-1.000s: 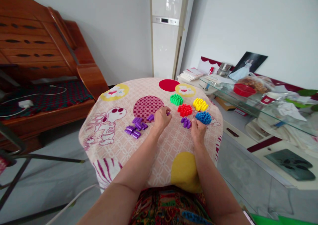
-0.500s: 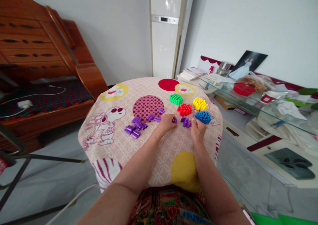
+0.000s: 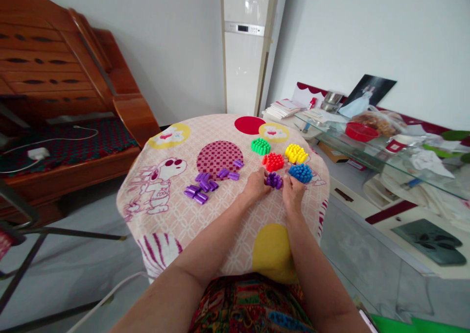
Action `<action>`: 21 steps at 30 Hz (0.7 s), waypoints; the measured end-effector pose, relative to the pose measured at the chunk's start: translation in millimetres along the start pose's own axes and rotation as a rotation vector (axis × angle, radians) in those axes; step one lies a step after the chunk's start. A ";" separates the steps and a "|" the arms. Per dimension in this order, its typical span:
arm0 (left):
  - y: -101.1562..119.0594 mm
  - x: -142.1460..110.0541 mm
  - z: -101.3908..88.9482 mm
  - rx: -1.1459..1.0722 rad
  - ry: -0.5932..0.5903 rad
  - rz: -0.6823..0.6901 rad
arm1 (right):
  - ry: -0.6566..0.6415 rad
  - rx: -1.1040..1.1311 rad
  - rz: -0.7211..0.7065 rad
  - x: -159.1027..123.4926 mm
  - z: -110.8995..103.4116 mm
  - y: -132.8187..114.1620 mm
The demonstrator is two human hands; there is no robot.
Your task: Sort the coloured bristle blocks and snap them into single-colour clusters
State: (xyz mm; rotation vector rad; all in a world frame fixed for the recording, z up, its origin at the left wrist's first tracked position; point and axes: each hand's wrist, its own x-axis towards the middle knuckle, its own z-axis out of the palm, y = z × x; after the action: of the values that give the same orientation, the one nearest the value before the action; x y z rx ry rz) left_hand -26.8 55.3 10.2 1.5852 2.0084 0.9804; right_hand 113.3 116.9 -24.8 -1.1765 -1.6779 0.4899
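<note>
Head view: on the patterned tablecloth [image 3: 183, 220], the left hand [image 3: 258, 184] has moved rightward, against the purple cluster [image 3: 274, 180], now between it and the unmoved right hand [image 3: 293, 190] (whether either's fingers pinch, I cannot tell).

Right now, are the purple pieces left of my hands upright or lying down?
Lying down: the purple pieces show their long sides along the tablecloth.

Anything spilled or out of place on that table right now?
The only untidy bit: loose purple pieces lying scattered left of the left hand, unlike the tight red cluster and blue cluster. Nothing looks spilled.
</note>
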 end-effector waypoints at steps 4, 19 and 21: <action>-0.1 -0.1 6.1 -0.003 0.023 0.012 | 0.005 -0.002 -0.001 -0.4 -1.2 -1.8; -80.8 -13.8 -134.8 0.373 0.353 -0.264 | -0.021 0.029 0.011 -0.8 -1.5 -1.3; -99.7 -22.4 -153.0 0.395 0.265 -0.307 | -0.023 0.027 0.013 -0.3 -0.7 -0.3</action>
State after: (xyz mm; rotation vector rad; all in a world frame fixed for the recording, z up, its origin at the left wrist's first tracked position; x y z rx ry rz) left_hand -192.5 -19.7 38.2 1.3130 2.6656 0.7373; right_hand 113.8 116.4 -24.4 -1.1670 -1.6795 0.5344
